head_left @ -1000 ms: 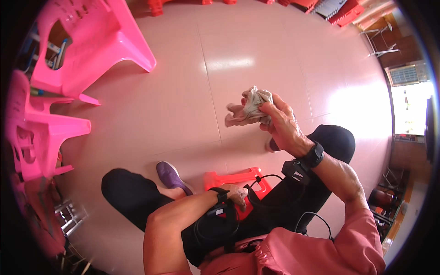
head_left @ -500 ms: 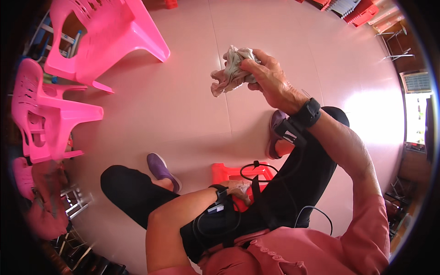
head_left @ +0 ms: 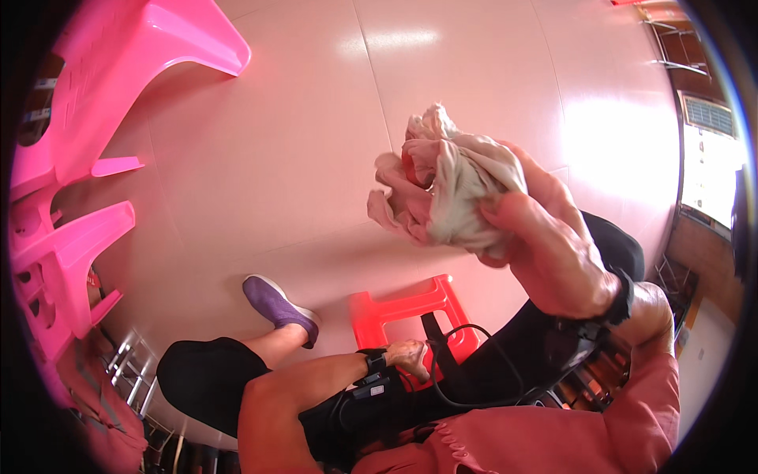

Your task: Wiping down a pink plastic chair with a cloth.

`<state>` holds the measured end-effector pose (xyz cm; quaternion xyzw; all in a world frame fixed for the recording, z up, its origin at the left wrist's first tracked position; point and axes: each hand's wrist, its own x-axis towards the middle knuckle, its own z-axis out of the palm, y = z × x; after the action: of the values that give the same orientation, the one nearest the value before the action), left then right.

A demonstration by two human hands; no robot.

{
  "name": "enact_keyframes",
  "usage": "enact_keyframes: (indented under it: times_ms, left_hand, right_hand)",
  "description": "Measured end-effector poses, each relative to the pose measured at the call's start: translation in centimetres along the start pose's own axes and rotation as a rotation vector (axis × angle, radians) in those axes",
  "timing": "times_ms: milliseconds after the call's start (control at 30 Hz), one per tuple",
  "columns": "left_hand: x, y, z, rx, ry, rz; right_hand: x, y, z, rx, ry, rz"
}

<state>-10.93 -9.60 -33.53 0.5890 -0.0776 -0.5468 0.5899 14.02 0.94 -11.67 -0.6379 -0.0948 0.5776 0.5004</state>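
A crumpled, pale greyish-white cloth point(head_left: 466, 186) is bunched in my right hand point(head_left: 545, 245), raised above the floor, with the thumb pressed into its folds. Loose ends of the cloth stick out to the left. Low in front of me, my left hand point(head_left: 408, 357) is at the near edge of a red plastic stool point(head_left: 365, 320), fingers curled down over it and partly hidden. A black strap and a cable pass close to that hand. Each wrist wears a black band.
Pink plastic chairs point(head_left: 103, 103) stand along the left side. A purple shoe point(head_left: 272, 302) is on the tiled floor point(head_left: 260, 158) left of the stool. Metal racks point(head_left: 130, 367) are at lower left; bright light comes from a window point(head_left: 707, 170) at right.
My right hand and the cloth have come nearer and lower, looking larger in view. My left hand stays at the stool. The view has shifted, and the pink chairs sit farther left.
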Motion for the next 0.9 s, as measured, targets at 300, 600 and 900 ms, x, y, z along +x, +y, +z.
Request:
enact_keyframes:
  times_ms: [300,600,900]
  left_hand:
    - [2.7,-5.6,6.0,-0.066,0.388,0.377]
    - [0.7,-3.3,6.5,0.155,0.353,0.117]
    - [0.6,-2.4,8.1,0.157,0.402,0.068]
  right_hand:
    - [-4.0,3.0,3.6,-0.079,0.036,-0.128]
    - [-3.0,7.8,3.4,-0.018,0.153,-0.253]
    - [-5.5,4.8,7.1,0.052,0.053,-0.42]
